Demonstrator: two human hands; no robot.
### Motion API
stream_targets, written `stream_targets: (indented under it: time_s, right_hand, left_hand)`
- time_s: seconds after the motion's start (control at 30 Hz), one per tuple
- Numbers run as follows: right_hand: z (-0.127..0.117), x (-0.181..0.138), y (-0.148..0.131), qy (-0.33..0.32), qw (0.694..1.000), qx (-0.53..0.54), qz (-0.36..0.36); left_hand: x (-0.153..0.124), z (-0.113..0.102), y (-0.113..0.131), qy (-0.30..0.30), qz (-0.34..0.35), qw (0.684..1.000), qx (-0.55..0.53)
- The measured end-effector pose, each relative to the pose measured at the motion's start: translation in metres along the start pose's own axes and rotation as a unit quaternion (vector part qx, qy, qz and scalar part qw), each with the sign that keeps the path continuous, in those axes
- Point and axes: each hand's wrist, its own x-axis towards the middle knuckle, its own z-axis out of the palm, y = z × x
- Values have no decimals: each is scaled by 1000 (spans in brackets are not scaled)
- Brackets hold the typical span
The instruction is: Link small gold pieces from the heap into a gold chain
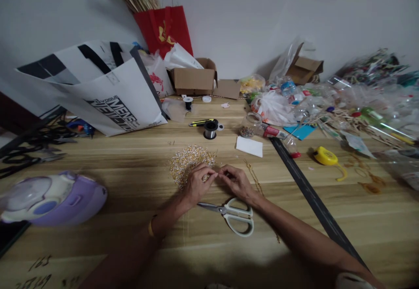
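My left hand (200,181) is closed in a pinch at the near right side of a loose pile of small gold and clear beads (183,162). Fingertip to fingertip with it, my right hand (236,180) pinches too. Whatever is between the fingers is too small to make out. Below the hands lie scissors (238,210) with pale handles, blades pointing left. A gold beaded strand (254,176) runs beside my right hand and passes under the forearm. A faint thin thread hangs below my left wrist.
Beyond the hands are a wire spool (210,130), a yellow-black utility knife (199,123), a white folded paper (249,146) and a jar of beads (247,128). Right: a yellow tape measure (325,156), plastic bottles. Left: a purple-white appliance (62,199), black-handled scissors (24,160), a large paper bag (111,97).
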Motion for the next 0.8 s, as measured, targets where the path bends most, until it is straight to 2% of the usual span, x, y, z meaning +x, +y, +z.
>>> stream_targets:
  time_s: [0.33, 0.57, 0.8]
  right_hand:
    - [1, -1, 4, 13, 995, -75, -64]
    - [-3, -2, 5, -20, 987, -125, -97]
    - [-5, -2, 7, -20, 985, -141, -101]
  left_hand:
    - [-1, 2, -3, -12, 3, 1000, 3]
    - [0, -1, 1, -19, -5, 1000, 5]
    - [7, -6, -1, -67, -37, 997, -15]
